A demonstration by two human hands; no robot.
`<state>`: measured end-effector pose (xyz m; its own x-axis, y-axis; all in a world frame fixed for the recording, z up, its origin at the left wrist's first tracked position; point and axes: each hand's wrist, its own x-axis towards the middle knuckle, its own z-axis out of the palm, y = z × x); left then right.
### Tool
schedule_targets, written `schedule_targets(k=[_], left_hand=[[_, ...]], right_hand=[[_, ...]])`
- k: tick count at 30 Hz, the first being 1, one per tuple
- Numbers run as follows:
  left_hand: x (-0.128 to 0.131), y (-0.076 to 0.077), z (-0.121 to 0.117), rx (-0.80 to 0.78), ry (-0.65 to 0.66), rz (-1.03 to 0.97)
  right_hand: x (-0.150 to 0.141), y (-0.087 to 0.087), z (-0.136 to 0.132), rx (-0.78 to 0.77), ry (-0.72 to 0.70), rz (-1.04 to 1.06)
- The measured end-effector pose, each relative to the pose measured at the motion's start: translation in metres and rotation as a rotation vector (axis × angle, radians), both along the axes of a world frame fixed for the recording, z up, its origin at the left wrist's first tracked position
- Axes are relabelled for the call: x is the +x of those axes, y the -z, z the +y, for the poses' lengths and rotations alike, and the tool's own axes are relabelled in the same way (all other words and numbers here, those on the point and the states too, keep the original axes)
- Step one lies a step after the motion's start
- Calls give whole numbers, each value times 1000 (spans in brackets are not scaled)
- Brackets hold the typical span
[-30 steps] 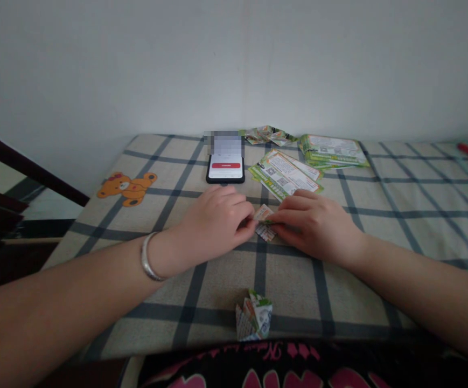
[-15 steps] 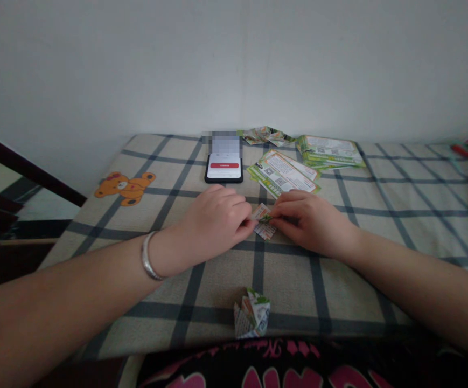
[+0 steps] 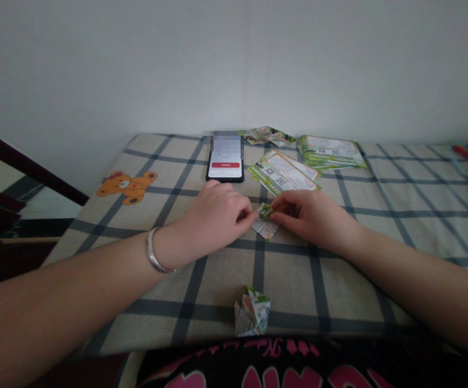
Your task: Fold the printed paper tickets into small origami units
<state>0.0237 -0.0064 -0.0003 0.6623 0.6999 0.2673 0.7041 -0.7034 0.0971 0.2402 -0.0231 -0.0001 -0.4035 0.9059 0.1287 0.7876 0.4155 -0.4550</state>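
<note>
Folded paper (image 3: 266,229) lay well back from front edge of table (image 3: 290,285). Its upper part, orange-and-white half second earlier, showed green: flap likely turned, folding advanced. Right hand (image 3: 312,215) pinched upper right edge, thumb to finger; left hand (image 3: 223,213) curled at left edge, hold unclear.

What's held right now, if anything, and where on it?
Small folded paper: the right hand pinches its upper right edge; the left hand is at its upper left edge, grip unclear.
</note>
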Motion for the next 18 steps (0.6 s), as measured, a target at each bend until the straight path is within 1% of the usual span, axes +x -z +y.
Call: schedule_targets(k=[2, 5, 8, 14, 18], left_hand=[[0, 1, 1, -19, -10, -4], [0, 1, 2, -25, -15, -9], [0, 1, 5, -23, -10, -18], [3, 1, 6, -55, -20, -7], [3, 2, 3, -1, -24, -11]], right_hand=[[1, 1, 0, -38, 58, 26], [2, 1, 0, -14, 89, -22], [1, 1, 1, 15, 91, -45], [0, 4, 2, 20, 94, -48], [-1, 6, 1, 66, 82, -62]])
